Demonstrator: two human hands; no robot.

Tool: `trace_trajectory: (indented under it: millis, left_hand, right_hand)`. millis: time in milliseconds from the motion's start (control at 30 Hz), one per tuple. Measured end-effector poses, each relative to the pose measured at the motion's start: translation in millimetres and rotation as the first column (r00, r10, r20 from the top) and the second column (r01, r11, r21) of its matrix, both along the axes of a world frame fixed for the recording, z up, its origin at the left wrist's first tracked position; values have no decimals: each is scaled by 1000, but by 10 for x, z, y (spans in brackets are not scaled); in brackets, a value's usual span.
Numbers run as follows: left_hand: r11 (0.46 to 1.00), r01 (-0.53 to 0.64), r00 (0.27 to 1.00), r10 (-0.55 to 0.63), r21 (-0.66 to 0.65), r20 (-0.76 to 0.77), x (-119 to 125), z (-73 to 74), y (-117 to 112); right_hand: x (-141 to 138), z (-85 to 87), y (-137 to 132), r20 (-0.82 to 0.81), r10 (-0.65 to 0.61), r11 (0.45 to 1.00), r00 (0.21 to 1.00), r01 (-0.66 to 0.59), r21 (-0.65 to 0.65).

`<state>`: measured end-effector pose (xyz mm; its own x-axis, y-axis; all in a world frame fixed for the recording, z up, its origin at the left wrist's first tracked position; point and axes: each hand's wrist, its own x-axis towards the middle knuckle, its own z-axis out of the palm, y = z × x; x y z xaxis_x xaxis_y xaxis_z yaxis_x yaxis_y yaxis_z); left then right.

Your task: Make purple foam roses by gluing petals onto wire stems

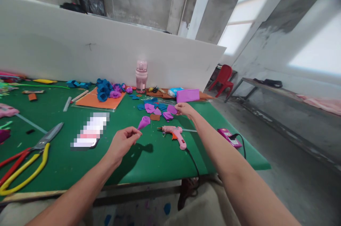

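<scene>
Dangling over desk's [160, 165] near edge, cord [194, 161] could catch on leg [213, 203] and drag gun [173, 133]. Left hand [124, 143], fingertips pinched together, holds purple bud [144, 122] by narrow end above desk; hard squeeze might crush it. Gun's nozzle [159, 128] points toward bud and hand: burn risk if hot. Right hand [185, 109], thumb and finger closed on petal [171, 109] at scraps' [157, 111] right end; careless pull may scatter nearby pieces.

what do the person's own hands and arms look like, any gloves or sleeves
The left hand and right hand wear no gloves, and no watch or bracelet shows at either wrist; rings are too small to rule out. Both arms show no sleeves as far as they are in view.
</scene>
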<state>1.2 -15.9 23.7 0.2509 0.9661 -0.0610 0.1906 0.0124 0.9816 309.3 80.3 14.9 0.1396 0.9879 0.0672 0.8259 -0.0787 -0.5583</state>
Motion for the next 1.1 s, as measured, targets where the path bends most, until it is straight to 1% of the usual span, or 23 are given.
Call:
trace_trajectory:
  millis: [133,200,300,367,600,700,867,967,1100]
  left_hand:
    - [1000,-8,1000,8,-2,-8,5,-6,4]
    - [1000,-7,1000,7,-5,-9,5,-12,8]
    - [1000,0,1000,0,-6,-8,5,-12,11]
    - [1000,0,1000,0,-5,-8,2,-7,13]
    - [1000,-22,1000,22,11,-16,-37,27,46]
    - [999,-32,999,32,18,-18,-50,38,60]
    - [999,-44,999,44,21,6,-61,39,75]
    - [998,-51,999,51,26,10,-65,36,80]
    - [998,-50,999,50,27,3,-59,33,77]
  right_hand:
    - [-27,13,-27,143,-6,997,990,-5,80]
    - [-73,-9,-48,223,39,995,974,-59,84]
    - [-148,-69,-70,312,156,985,937,-171,20]
    - [-178,-104,-67,361,198,978,911,-206,-16]
    - [-237,-121,-49,519,218,976,826,-192,-104]
    - [-280,-95,-62,561,221,975,798,-189,-116]
    - [-301,-14,-64,577,270,963,771,-210,-170]
    - [-317,7,-85,583,275,961,764,-220,-164]
    - [-349,-22,-113,572,257,966,779,-219,-136]
